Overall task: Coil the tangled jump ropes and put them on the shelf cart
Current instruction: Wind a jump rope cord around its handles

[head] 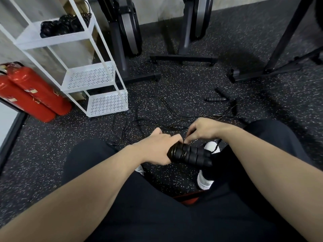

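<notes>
Two bare hands meet over the lap of a seated person in black trousers. The left hand (pixel 160 148) grips one end of a pair of black ribbed foam jump-rope handles (pixel 190 155), its fingers curled round them; thin black cord is wound about that end in several turns. The right hand (pixel 201 130) pinches the thin cord just above the handles, fingertips close together.

Beyond the hands, one tangle of thin black jump-rope cord (pixel 157 116) sprawls in loops on the floor, just right of the white metal three-tier shelf cart (pixel 97 79). Further right of the cart lie three more black ribbed handles (pixel 215 99), close together, with cord trailing from them.

The floor (pixel 183 81) is dark rubber matting speckled with white and orange flecks; a pale wall runs behind the cart.

The cart's top tier holds a heap of coiled black jump ropes (pixel 61 26); how many is hard to tell. Its two lower tiers have perforated white walls.

Left of the cart, two red fire extinguishers (pixel 33 95) lie side by side, touching. Right of and behind the cart stand two dark exercise machines with flywheel housings (pixel 129 28), and further right a black angled frame (pixel 286 41). Two white shoes (pixel 206 180) show below the hands.
</notes>
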Motion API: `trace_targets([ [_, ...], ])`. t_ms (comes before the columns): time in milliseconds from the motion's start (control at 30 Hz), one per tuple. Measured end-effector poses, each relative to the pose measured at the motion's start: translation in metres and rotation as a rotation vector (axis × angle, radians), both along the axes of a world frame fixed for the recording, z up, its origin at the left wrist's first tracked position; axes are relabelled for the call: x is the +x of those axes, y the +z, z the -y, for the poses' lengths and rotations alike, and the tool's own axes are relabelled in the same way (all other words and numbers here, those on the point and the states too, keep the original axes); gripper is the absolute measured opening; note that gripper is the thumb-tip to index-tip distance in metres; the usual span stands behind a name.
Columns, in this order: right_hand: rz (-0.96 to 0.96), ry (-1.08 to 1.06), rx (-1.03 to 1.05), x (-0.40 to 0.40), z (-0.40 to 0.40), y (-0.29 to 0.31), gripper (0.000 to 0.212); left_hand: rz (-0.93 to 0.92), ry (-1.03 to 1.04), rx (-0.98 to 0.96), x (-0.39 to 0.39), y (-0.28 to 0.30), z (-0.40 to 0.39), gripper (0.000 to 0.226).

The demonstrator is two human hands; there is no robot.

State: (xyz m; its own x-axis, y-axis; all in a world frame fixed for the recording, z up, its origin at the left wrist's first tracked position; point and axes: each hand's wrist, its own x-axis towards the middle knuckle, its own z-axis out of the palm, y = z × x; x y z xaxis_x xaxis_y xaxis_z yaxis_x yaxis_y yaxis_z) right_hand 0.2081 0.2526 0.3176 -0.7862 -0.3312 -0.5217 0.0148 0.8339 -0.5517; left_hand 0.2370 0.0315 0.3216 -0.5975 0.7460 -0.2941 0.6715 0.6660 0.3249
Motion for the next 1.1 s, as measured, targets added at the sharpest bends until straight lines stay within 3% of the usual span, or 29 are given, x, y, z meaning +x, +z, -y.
trace_targets([
  [167, -0.12, -0.032, 0.166, 0.002, 0.01, 0.006, 0.028, -0.069, -0.004, -0.137, -0.003, -0.005, 0.002, 0.039],
  [367, -0.269, -0.008, 0.211, 0.012, 0.035, 0.006, 0.016, -0.124, 0.092, -0.255, -0.004, -0.011, -0.003, 0.035],
  [600, -0.245, -0.091, 0.063, 0.024, 0.062, 0.006, 0.029, -0.073, 0.357, -0.334, -0.007, -0.015, -0.004, 0.081],
  [800, -0.327, -0.126, -0.075, 0.037, 0.078, 0.01, 0.026, -0.163, 0.387, -0.388, -0.011, -0.006, -0.008, 0.047],
  [967, -0.239, -0.329, -0.281, 0.035, 0.081, 0.01, 0.02, 0.086, 0.747, -0.149, -0.022, -0.014, 0.001, 0.032],
  [1100, -0.217, -0.369, -0.294, 0.031, 0.078, 0.013, 0.024, 0.147, 0.935, 0.125, -0.033, -0.014, 0.015, 0.028],
])
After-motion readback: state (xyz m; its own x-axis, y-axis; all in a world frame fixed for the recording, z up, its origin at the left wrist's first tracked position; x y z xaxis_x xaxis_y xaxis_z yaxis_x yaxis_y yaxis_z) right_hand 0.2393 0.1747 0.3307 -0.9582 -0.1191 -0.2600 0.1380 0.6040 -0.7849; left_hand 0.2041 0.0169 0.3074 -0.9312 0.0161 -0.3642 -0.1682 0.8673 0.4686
